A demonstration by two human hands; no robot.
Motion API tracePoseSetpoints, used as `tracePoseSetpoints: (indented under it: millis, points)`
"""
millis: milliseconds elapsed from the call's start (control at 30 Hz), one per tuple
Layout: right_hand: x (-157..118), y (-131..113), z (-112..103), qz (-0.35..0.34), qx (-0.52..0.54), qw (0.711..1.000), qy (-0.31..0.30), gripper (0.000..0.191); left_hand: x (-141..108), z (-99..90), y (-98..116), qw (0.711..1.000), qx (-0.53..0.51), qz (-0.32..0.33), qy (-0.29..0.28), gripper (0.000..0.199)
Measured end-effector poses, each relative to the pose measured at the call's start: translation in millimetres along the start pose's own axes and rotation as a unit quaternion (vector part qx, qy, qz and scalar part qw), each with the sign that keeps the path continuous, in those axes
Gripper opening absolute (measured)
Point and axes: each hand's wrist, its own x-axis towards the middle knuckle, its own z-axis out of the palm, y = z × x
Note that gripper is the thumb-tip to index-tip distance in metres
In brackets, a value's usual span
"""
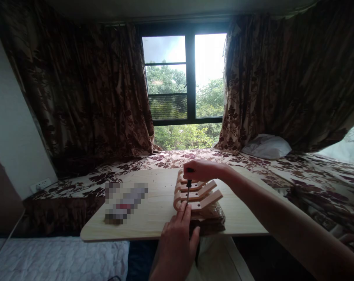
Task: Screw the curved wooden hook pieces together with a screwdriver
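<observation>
My right hand [196, 170] is closed in a fist around the dark handle of a screwdriver [188, 191], held upright with its shaft pointing down. Beneath it lies a row of several pale wooden hooks [199, 205], curved at the left end, with slanting arms and dark holes. My left hand [178, 238] reaches from below, fingers stretched out and thumb apart. Its fingertips touch the nearest hook by the screwdriver's tip, which they partly hide. Under the hooks sits a brown package [216, 220] in shiny clear plastic.
The light wooden table [153, 214] has rounded corners. A blurred-out item [126, 205] lies at its left. Behind stretches a flower-patterned cloth [177, 158] below the window [190, 78]. A white plastic bag [266, 146] rests at the back right; a quilted pad [57, 257] is at the lower left.
</observation>
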Motion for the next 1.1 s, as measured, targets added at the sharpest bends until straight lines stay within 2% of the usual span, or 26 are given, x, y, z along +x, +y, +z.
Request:
tracePoseSetpoints:
  millis: [167, 400, 600, 833, 1100]
  points:
    - [3.3, 6.2, 6.6, 0.016, -0.013, 1.0, 0.019, 0.026, -0.9, -0.3, -0.5, 1.0, 0.001, -0.002, -0.001, 0.054]
    - [4.0, 4.9, 4.3, 0.005, -0.001, 1.0, -0.005, 0.027, -1.6, 0.1, -0.2, 1.0, -0.025, -0.005, -0.002, 0.055]
    - [2.8, 6.1, 10.8, 0.035, -0.004, 0.999, 0.031, 0.027, -2.0, -3.0, 1.6, 0.999, -0.036, -0.018, -0.021, 0.057]
    - [-1.9, 6.5, 7.7, -0.017, 0.021, 1.0, 0.011, 0.024, -0.8, -7.5, 4.2, 0.998, -0.036, -0.036, -0.039, 0.059]
    - [1.6, 15.9, 14.6, 0.034, 0.007, 0.999, 0.023, 0.027, -1.0, -7.7, 3.4, 0.997, -0.036, -0.036, -0.059, 0.06]
